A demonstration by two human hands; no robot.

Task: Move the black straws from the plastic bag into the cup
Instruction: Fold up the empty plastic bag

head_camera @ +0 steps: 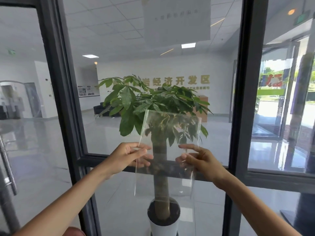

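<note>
Both hands pinched the clear, flat plastic bag [167,150] upright between them, left hand [129,156] and right hand [200,160] level; no straws or cup showed.

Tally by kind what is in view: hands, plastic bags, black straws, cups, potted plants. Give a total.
hands: 2, the left hand and the right hand, each pinching a side of the bag
plastic bag: 1, clear
black straws: 0 in view
cups: 0 in view
potted plant: 1
Total: 4
</note>
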